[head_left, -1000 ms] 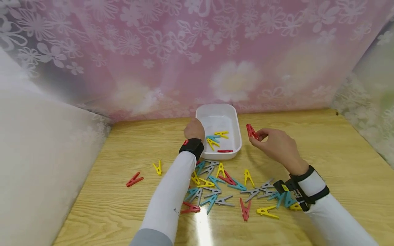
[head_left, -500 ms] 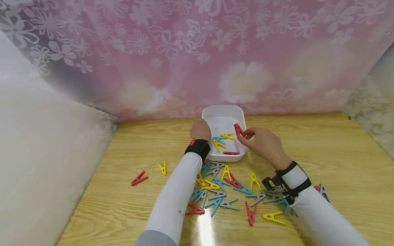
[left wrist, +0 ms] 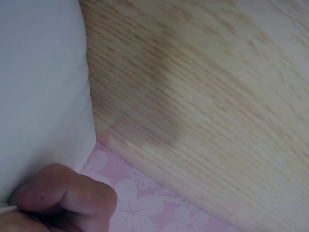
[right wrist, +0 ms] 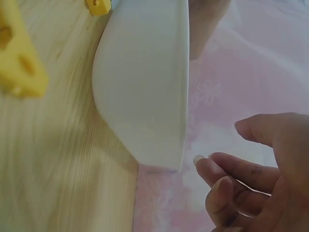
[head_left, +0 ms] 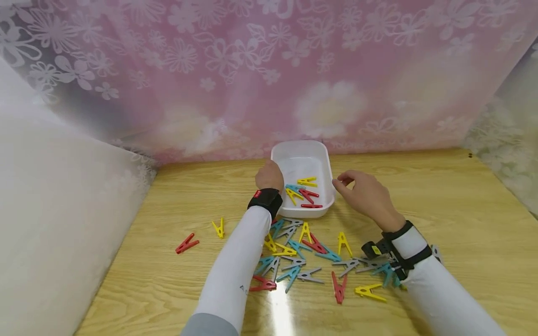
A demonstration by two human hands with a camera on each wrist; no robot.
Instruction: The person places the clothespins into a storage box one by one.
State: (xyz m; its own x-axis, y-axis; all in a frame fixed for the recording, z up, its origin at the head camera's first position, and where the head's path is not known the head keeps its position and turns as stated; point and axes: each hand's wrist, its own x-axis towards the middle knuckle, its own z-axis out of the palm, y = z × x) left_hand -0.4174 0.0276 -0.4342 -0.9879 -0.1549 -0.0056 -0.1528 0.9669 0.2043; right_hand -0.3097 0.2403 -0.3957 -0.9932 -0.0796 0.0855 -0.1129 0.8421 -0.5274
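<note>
A white plastic tub (head_left: 300,165) stands on the table against the backdrop. Inside it lie several clothespins: a yellow clothespin (head_left: 307,182), a red clothespin (head_left: 308,196) and others, one of them blue. My left hand (head_left: 270,176) grips the tub's left rim; in the left wrist view its curled fingers (left wrist: 82,193) bend over the edge. Just right of the tub hovers my right hand (head_left: 369,195), holding nothing. The right wrist view shows its thumb and fingers apart, beside the tub's outer wall (right wrist: 142,87).
In front of the tub, red, yellow, blue and grey clothespins (head_left: 310,275) lie scattered, some under the right forearm. Off to the left are a lone red clothespin (head_left: 186,244) and a yellow one (head_left: 218,228). A pink floral backdrop (head_left: 235,93) rises behind the wooden table (head_left: 138,284).
My right hand carried a red clothespin left over the tub and let go; it now lies inside. The hand has moved back to the right rim. My left hand keeps its grip.
</note>
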